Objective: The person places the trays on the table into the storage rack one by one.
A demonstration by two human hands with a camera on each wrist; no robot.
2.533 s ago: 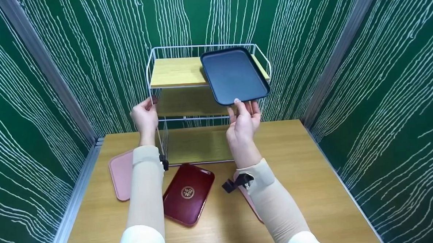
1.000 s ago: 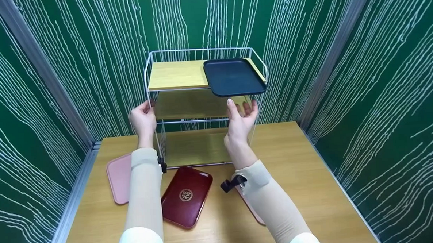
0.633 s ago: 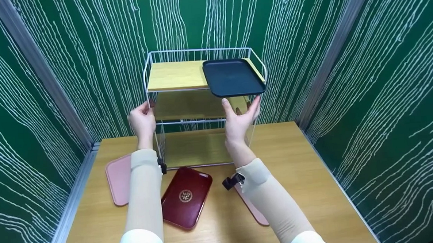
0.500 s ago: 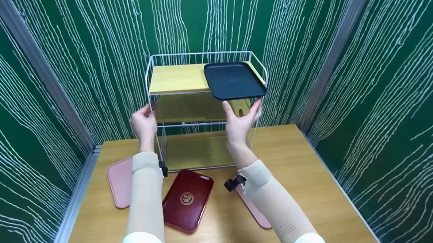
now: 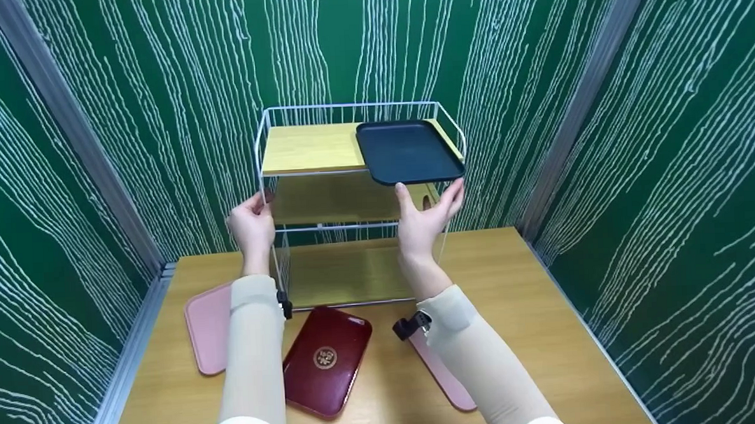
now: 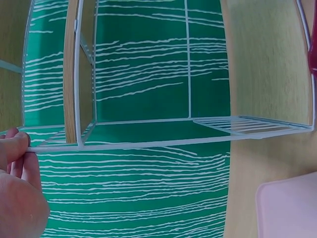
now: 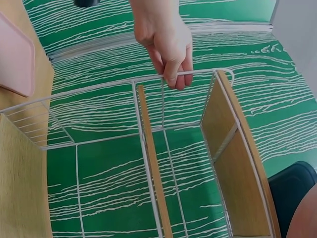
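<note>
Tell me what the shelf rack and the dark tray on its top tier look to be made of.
Shelf rack: thin white wire frame, likely painted or coated metal, with pale boards showing wood grain, which could be wood or laminate. Dark tray: matte navy-black with a raised rounded rim and a soft, even sheen, probably moulded plastic or melamine; the pictures cannot settle which.

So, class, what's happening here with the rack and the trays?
A person stands at a wooden table before a three-tier wire rack. The left hand grips the rack's front left post. The right hand is open just under the front edge of a dark blue tray, which lies on the top shelf and overhangs it. A maroon tray and two pink trays lie on the table.
</note>
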